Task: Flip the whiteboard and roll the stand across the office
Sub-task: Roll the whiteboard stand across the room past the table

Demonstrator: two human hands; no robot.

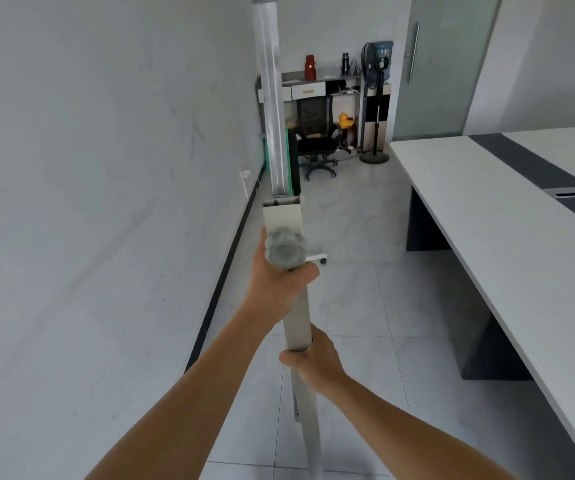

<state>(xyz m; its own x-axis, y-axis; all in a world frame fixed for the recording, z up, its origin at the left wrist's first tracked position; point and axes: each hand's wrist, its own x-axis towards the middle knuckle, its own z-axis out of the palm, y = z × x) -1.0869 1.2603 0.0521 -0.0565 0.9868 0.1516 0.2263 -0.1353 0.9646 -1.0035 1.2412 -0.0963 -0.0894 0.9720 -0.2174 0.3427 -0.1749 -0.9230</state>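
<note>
Two hands (308,363) on one stand post (298,320)

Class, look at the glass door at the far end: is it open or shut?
Shut: the glass door sits flush in its frame, its long handle vertical.

Pretty clearly an office, kind of a meeting room

Long white table (507,216) with a dark strip down the middle, a frosted glass door (448,64) with a long bar handle, pale floor tiles (355,209) and plain white walls. At the far end there's a small desk (313,85) with a black mesh swivel chair (315,133) pushed under it, a standing fan (375,98) and a water cooler bottle (384,48) beside it. The big whiteboard (106,168) on a stand (296,313) fits too.
</note>
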